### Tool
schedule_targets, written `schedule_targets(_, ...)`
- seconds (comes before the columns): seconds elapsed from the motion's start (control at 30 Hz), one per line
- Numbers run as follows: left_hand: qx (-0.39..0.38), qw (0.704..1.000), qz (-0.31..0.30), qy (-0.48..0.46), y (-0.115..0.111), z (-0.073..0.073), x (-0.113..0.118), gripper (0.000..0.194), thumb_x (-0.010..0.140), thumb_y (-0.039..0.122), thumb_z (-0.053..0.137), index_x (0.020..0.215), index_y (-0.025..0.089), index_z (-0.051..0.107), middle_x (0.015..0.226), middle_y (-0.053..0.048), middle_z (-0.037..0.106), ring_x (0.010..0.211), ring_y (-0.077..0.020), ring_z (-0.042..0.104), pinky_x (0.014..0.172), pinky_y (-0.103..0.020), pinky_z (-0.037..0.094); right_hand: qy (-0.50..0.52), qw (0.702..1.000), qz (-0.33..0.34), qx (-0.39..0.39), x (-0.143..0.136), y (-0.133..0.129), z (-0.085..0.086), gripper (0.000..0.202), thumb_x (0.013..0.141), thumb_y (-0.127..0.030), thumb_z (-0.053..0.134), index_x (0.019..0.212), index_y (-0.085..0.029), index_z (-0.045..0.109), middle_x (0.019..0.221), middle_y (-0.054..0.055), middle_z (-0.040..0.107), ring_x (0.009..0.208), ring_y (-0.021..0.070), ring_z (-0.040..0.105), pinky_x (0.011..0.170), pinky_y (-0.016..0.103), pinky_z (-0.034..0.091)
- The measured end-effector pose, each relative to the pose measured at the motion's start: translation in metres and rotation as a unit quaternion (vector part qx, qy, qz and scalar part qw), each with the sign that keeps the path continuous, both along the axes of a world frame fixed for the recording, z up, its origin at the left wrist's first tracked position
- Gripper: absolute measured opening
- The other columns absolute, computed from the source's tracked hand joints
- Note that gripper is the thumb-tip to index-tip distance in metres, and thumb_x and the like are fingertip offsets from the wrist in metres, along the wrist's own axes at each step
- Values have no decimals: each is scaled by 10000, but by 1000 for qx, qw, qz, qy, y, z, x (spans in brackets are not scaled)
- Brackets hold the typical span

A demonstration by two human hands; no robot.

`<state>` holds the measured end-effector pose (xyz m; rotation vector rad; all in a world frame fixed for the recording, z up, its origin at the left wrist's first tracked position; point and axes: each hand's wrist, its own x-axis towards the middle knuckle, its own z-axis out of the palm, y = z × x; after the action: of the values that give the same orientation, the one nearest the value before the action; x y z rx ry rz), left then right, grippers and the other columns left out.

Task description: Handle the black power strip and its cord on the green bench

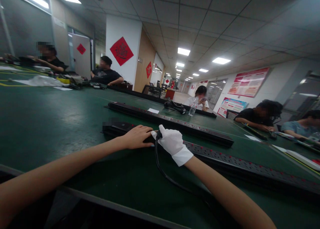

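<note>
A long black power strip with red-marked sockets lies slantwise across the green table in front of me. My left hand is bare and rests over this strip, its fingers across the top and its thumb along the near side. Close beside it, my right hand, in a white glove, is closed around a black plug held at the strip. From the plug a black cable hangs down and curves right across the table, passing under my right forearm. The glove and fingers hide where the plug meets the strip.
Behind lies a second black power strip, with a white paper, a black coiled cable and a clear bottle beyond. Several people sit around the green table. Its near edge runs below my arms.
</note>
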<state>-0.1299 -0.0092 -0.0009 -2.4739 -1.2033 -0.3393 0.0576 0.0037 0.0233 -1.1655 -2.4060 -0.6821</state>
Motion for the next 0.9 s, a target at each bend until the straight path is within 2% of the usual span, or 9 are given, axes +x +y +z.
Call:
schedule_targets(0.17, -6, 1000, -1, -5, 2, -1, -2, 525, 808, 541, 393, 1173, 166, 439, 1217, -125, 473, 1079, -260, 453, 880, -379, 318, 1, 1000, 5, -14, 2, 2, -1, 506, 849, -551, 224, 1065, -209, 528, 783, 74, 649, 710, 191, 598, 569, 248, 329)
schedule_targets(0.37, -10, 1000, 6, 4, 2, -2, -2, 582, 810, 556, 371, 1260, 187, 351, 1235, -120, 458, 1084, -260, 449, 878, -375, 312, 18, 999, 9, -41, 5, 4, -2, 400, 843, -536, 273, 998, -269, 529, 776, 21, 645, 706, 168, 600, 549, 230, 326)
schedule_targets(0.7, -19, 1000, 14, 6, 4, -3, -3, 601, 813, 572, 340, 1272, 184, 339, 1231, -124, 459, 1081, -260, 449, 877, -372, 309, -12, 998, -6, -60, 3, -1, 0, 396, 851, -512, 286, 969, -210, 512, 814, 66, 642, 725, 184, 604, 577, 241, 361)
schedule_targets(0.9, -17, 1000, 10, 6, 4, -3, -3, 608, 812, 580, 330, 1276, 186, 335, 1228, -124, 462, 1073, -262, 454, 878, -373, 311, 5, 999, -6, -52, 4, -2, -1, 378, 856, -491, 285, 960, -210, 516, 802, 64, 643, 722, 183, 603, 595, 249, 376)
